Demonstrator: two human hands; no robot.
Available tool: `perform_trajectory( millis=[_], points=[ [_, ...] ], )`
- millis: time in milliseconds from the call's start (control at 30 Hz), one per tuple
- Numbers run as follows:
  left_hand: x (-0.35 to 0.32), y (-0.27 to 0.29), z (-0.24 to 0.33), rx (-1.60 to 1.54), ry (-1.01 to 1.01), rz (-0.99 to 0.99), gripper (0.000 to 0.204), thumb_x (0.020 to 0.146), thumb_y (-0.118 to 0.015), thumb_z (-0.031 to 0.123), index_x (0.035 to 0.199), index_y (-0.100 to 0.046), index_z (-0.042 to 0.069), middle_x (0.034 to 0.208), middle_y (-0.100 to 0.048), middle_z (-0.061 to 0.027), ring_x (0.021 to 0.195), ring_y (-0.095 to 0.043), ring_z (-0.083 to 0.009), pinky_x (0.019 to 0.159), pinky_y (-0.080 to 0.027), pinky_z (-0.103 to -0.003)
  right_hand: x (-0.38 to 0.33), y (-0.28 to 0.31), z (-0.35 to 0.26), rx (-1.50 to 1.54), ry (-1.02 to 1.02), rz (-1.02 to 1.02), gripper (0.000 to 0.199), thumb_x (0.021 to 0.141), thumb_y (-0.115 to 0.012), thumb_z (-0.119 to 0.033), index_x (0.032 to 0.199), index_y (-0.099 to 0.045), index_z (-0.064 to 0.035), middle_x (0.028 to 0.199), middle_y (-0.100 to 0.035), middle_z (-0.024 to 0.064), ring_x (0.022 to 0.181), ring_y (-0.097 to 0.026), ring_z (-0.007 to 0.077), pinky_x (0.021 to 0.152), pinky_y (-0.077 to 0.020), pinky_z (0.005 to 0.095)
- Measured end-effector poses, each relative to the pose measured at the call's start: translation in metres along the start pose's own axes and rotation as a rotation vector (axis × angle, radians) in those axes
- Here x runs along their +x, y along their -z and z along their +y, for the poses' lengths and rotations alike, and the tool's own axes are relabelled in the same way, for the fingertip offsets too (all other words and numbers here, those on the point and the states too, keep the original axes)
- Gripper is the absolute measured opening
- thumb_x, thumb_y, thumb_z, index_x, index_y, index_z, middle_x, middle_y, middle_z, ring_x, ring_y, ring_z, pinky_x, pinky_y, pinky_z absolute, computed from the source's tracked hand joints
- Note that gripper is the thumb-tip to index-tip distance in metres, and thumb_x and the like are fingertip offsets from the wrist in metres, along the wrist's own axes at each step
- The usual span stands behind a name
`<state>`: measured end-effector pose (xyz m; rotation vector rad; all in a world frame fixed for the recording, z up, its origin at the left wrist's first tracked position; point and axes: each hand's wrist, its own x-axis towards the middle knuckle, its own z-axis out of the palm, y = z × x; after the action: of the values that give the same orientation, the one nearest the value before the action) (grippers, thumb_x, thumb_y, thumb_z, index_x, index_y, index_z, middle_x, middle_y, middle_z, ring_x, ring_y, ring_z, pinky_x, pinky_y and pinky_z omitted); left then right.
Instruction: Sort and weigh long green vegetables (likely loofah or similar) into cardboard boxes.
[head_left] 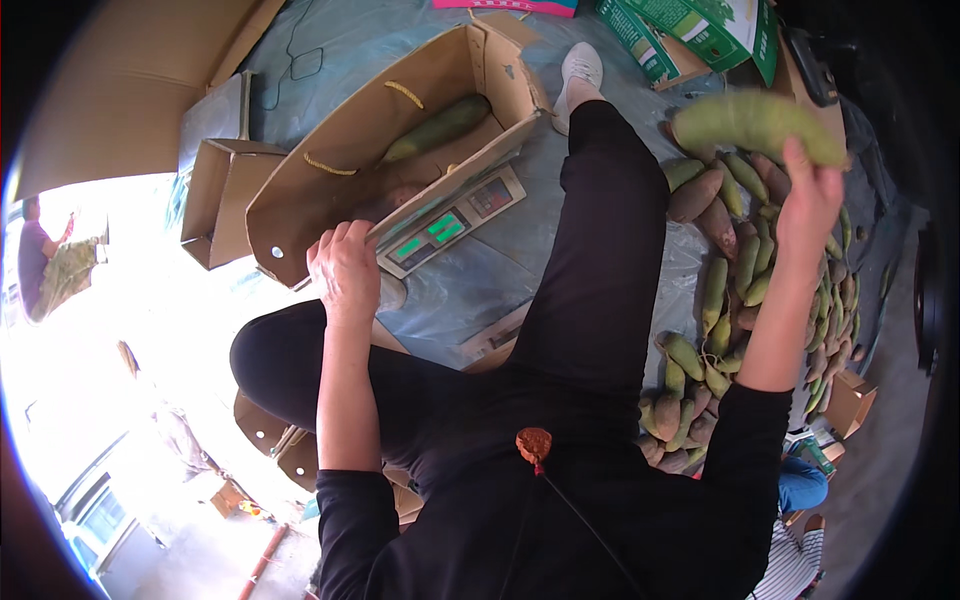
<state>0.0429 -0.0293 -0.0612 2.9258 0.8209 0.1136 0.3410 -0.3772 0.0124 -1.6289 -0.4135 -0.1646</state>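
Note:
My right hand (812, 205) is closed around a long green radish (755, 122), raised over the right side and slightly smeared by motion. Below it spreads a heap of green radishes (715, 290) mixed with reddish-brown roots (697, 195). With fingers curled over its near rim, my left hand (347, 265) grips an open cardboard box (345, 110) that has yellow rope handles. Inside lies another green radish (440, 128); a reddish root (388, 203) is partly hidden by the box wall. A digital scale (490, 200) with lit green displays shows along the box's near side.
Smaller cardboard box (225, 195) stands left of the large one. Green printed cartons (690, 35) lie at the far right, beside a dark device (808, 65). Plastic sheeting (600, 200) covers the floor. One person (50, 255) sits far left; another person's jeans (803, 485) show lower right.

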Motion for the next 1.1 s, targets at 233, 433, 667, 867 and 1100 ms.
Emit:
perform_trajectory(
  millis=[233,433,667,867,1100],
  points=[
    [0.000,-0.003,-0.005,0.014,0.011,0.026,0.010,0.075,-0.062,0.012,0.086,-0.063,0.011,0.082,-0.061,-0.0038,0.084,-0.059,-0.0243,0.079,-0.042,-0.039,-0.003,-0.207,-0.093,0.495,-0.110,-0.111,0.019,0.093,-0.055,-0.018,0.091,-0.061,0.0003,0.073,-0.059,0.0041,0.071,-0.058,0.0118,0.066,-0.0475,0.0259],
    [0.002,0.001,-0.004,0.030,0.004,0.033,0.010,0.075,-0.062,0.011,0.085,-0.063,0.012,0.083,-0.061,-0.0028,0.084,-0.059,-0.0237,0.079,-0.043,-0.039,-0.034,-0.280,-0.015,-0.431,0.449,-0.866,0.045,0.069,-0.075,-0.027,0.108,-0.059,-0.0115,0.096,-0.065,0.0073,0.090,-0.062,0.0245,0.078,-0.0480,0.0365],
    [0.006,-0.007,-0.006,0.049,-0.035,-0.006,0.021,0.072,-0.066,0.011,0.092,-0.063,0.013,0.091,-0.064,-0.0046,0.089,-0.059,-0.0263,0.076,-0.044,-0.041,-0.061,-0.307,0.024,-0.926,0.377,-1.266,0.036,0.068,-0.073,-0.033,0.099,-0.063,-0.0174,0.095,-0.066,0.0014,0.099,-0.061,0.0221,0.075,-0.0446,0.0454],
    [0.006,-0.013,-0.022,0.098,-0.074,-0.003,0.024,0.077,-0.065,0.017,0.098,-0.060,0.006,0.095,-0.064,-0.0095,0.089,-0.059,-0.0306,0.073,-0.045,-0.043,-0.027,-0.255,-0.016,-0.597,0.279,-0.981,0.036,0.076,-0.067,-0.033,0.107,-0.063,-0.0142,0.096,-0.066,0.0078,0.095,-0.063,0.0287,0.076,-0.0499,0.0418],
    [0.003,-0.026,-0.039,0.014,-0.114,0.054,0.025,0.077,-0.065,0.014,0.099,-0.061,0.004,0.090,-0.064,-0.0136,0.084,-0.060,-0.0340,0.071,-0.046,-0.044,0.002,-0.028,0.047,-0.605,0.058,-0.409,0.034,0.078,-0.066,-0.022,0.105,-0.060,-0.0014,0.093,-0.066,0.0178,0.087,-0.064,0.0305,0.075,-0.0494,0.0371]
  ],
)
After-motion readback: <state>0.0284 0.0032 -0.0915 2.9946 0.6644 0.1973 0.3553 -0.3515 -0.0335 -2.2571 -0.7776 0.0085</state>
